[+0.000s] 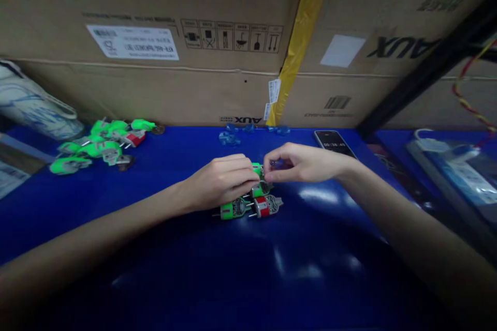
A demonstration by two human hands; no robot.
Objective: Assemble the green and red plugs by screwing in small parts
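At the middle of the blue table, my left hand [223,178] has its fingers closed over a green plug-like part [257,168], mostly hidden by the fingers. Close on its right, my right hand [298,163] is curled in a pinch at the same part's end; what the fingertips hold is too small to make out. Just below the fingers lies a second green-and-grey plug part [261,189]. Nearer me are another green plug part [233,209] and a red-and-grey one [267,206], both with metal pins pointing left and their insides showing.
Several more green plug parts and a red one lie in a pile [101,145] at the left. Small clear blue pieces [230,138] sit along the cardboard box [174,93]. A phone [334,142] showing a timer lies behind my right wrist. A patterned bottle [37,101] is far left.
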